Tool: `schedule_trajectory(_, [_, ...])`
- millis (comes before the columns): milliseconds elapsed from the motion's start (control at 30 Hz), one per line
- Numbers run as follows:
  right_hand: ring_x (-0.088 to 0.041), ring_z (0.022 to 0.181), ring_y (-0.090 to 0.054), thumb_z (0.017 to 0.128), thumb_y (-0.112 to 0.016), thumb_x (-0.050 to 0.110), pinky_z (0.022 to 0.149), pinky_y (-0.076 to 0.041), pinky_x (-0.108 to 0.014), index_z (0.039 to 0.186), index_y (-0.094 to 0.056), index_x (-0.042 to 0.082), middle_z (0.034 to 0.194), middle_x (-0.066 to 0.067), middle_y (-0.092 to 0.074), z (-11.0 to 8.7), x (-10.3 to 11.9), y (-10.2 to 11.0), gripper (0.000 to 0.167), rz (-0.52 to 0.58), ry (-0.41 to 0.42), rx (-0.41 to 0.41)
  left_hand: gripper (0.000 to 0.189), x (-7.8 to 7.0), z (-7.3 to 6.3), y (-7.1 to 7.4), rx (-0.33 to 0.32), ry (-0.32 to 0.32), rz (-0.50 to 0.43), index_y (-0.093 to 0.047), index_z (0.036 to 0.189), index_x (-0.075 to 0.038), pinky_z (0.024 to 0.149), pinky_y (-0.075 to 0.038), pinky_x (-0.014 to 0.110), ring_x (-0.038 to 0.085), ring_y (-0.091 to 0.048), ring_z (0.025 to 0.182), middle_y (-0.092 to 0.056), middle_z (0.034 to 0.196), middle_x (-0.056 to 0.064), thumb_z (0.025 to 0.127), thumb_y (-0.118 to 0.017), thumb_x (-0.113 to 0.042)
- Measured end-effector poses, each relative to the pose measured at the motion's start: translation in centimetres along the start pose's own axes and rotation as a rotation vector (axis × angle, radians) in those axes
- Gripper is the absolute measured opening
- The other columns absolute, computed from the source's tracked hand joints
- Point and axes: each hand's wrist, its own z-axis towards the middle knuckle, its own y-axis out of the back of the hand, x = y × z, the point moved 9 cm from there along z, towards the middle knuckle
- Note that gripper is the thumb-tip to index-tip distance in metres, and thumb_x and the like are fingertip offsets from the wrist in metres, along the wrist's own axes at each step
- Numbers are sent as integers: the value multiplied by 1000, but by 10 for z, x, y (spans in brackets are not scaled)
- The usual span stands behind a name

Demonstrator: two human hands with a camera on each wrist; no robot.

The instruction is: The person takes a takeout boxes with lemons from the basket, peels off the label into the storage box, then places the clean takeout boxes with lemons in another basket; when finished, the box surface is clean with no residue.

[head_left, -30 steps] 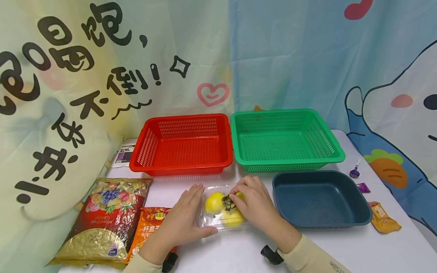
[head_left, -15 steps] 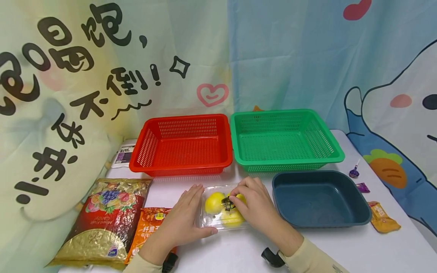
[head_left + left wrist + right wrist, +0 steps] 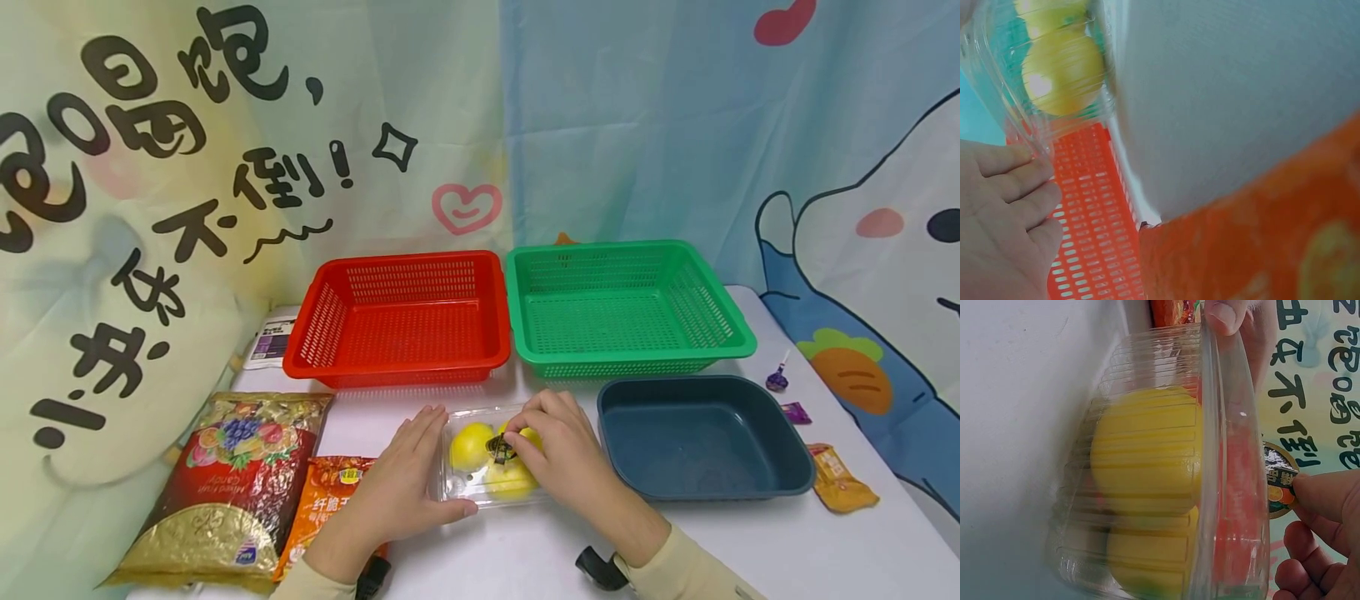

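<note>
A clear plastic clamshell box [image 3: 459, 493] holding several yellow fruits [image 3: 471, 446], which look like lemons, lies on the table between my hands. My left hand [image 3: 397, 487] steadies its left side, fingers straight and thumb stretched along the near edge. On the lid is a round black-and-gold sticker [image 3: 498, 450]. My right hand [image 3: 558, 442] pinches that sticker's edge between thumb and forefinger. Seen from the right wrist, the sticker [image 3: 1280, 481] stands up from the lid, while the box's ribbed side shows the fruits [image 3: 1147, 447] within. The right hand covers the box's right end in the head view.
A red basket [image 3: 397, 372] and a green basket [image 3: 637, 360] stand behind the box, with a dark blue tub [image 3: 705, 492] to its right. Left are a large candy bag [image 3: 232, 483] and an orange snack bag [image 3: 330, 483]. A lollipop [image 3: 777, 380] and small packets [image 3: 836, 479] lie far right.
The sticker has lifted and tilted further from the lid in my right fingers, showing less of its face. My left hand and the box have stayed in place.
</note>
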Motion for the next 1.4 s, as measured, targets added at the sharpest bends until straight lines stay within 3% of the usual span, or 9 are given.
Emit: schedule_trajectory(1400, [-10,100,-49,85,-87,16,84,-43,-34,88,-79,21,93,10,-59,-8,3,10,10,70,17,-23,124,-1,0,1,-17,-18,13,-31,164,-6,131,-25,51,28,-30,161,-35,171,9,73,-83,-71])
